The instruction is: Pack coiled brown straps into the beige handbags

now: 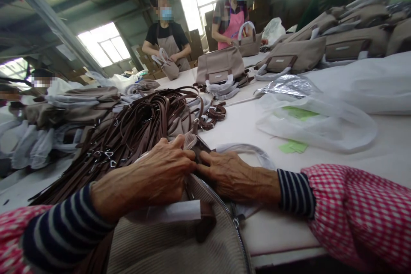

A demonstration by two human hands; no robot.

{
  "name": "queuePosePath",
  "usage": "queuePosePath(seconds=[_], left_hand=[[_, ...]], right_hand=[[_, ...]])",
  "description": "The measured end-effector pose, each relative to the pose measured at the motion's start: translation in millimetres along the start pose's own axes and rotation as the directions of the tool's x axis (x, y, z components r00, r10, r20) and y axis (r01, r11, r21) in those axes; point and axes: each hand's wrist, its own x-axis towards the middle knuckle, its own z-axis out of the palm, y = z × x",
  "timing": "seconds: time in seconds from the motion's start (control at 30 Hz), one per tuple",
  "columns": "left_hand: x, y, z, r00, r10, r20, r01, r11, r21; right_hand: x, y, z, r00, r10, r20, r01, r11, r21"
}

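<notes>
A taupe ribbed handbag (173,244) lies before me with its metal zipper (236,222) undone. My left hand (163,169) is closed on the bag's edge near the far end of the opening. Across from it, my right hand (229,173) grips the other side of the opening, its fingertips partly hidden inside. The two hands almost touch. Below my left wrist runs one bag handle wrapped in white film (173,212), with a brown leather end. Another wrapped handle (247,150) curves out beyond my right hand.
Many brown leather straps (144,124) with metal clasps are heaped at left, beside piled bags (77,102). A coiled strap (216,112) and a finished bag (220,66) lie ahead. Clear plastic (321,126) and green scraps (293,146) are at right. Two people (168,38) handle bags across the table.
</notes>
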Motion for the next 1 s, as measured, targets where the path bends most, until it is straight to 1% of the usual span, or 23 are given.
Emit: queuePosePath(seconds=[0.03, 0.1, 0.17, 0.23, 0.3, 0.37, 0.43, 0.5, 0.6, 0.73, 0.8, 0.83, 0.9, 0.93, 0.97, 1.0], left_hand=[[1.8, 5.9, 2.6, 0.999, -0.030, 0.020, 0.030, 0.999, 0.029], [5.0, 15.9, 8.0, 0.997, -0.070, 0.016, 0.069, 0.995, 0.070], [5.7, 22.3, 12.2, 0.995, -0.098, -0.004, 0.098, 0.994, 0.055], [3.1, 24.9, 15.1, 0.991, -0.135, -0.018, 0.134, 0.990, -0.046], [-2.0, 24.6, 18.0, 0.984, -0.171, -0.039, 0.161, 0.969, -0.185], [-8.0, 23.4, 22.5, 0.976, -0.197, -0.091, 0.163, 0.941, -0.296], [-12.9, 22.6, 28.2, 0.966, -0.218, -0.138, 0.160, 0.925, -0.346], [-15.8, 22.9, 34.1, 0.957, -0.226, -0.182, 0.153, 0.925, -0.347], [-17.0, 24.5, 41.4, 0.946, -0.207, -0.248, 0.121, 0.938, -0.324], [-16.8, 24.8, 49.4, 0.915, -0.216, -0.340, 0.095, 0.936, -0.340], [-16.6, 23.6, 53.5, 0.905, -0.222, -0.364, 0.086, 0.931, -0.354], [-16.5, 22.7, 55.7, 0.903, -0.220, -0.368, 0.081, 0.931, -0.357], [-16.1, 20.2, 60.2, 0.903, -0.212, -0.374, 0.072, 0.932, -0.354], [-15.8, 18.7, 62.6, 0.902, -0.208, -0.378, 0.068, 0.934, -0.351], [-15.6, 16.9, 64.9, 0.900, -0.202, -0.386, 0.061, 0.936, -0.347], [-15.3, 15.1, 67.1, 0.896, -0.197, -0.397, 0.053, 0.937, -0.344]], right_hand=[[-0.3, -0.3, 0.9, 1.000, 0.009, -0.013, -0.009, 1.000, 0.000], [-0.8, -0.5, 2.3, 1.000, 0.022, -0.023, -0.022, 1.000, 0.001], [-1.2, 0.1, 3.1, 0.999, 0.027, -0.022, -0.027, 1.000, -0.004], [-1.5, 1.1, 3.0, 0.999, 0.029, -0.018, -0.029, 0.999, -0.015], [-1.6, 2.2, 2.2, 1.000, 0.019, -0.010, -0.020, 0.999, -0.041], [-1.4, 3.3, 1.2, 1.000, 0.001, 0.009, -0.001, 0.997, -0.079], [-1.4, 4.4, 0.6, 1.000, -0.009, 0.021, 0.011, 0.995, -0.099], [-1.9, 5.3, 0.7, 1.000, 0.002, 0.020, 0.000, 0.996, -0.092], [-3.4, 5.5, 2.4, 0.999, 0.042, 0.008, -0.041, 0.997, -0.067], [-4.0, 2.5, 0.3, 0.998, 0.060, 0.008, -0.060, 0.998, -0.033], [-2.1, 0.4, -9.5, 0.997, 0.070, 0.036, -0.070, 0.998, -0.004], [-0.9, -0.1, -17.9, 0.995, 0.074, 0.068, -0.076, 0.997, 0.028], [-0.3, 1.7, -41.9, 0.990, 0.081, 0.117, -0.097, 0.986, 0.136], [-2.2, 4.6, -56.8, 0.989, 0.106, 0.105, -0.125, 0.974, 0.192], [-6.5, 8.9, -72.9, 0.986, 0.152, 0.066, -0.164, 0.958, 0.235], [-13.8, 14.6, -89.3, 0.974, 0.227, 0.002, -0.220, 0.941, 0.256]])
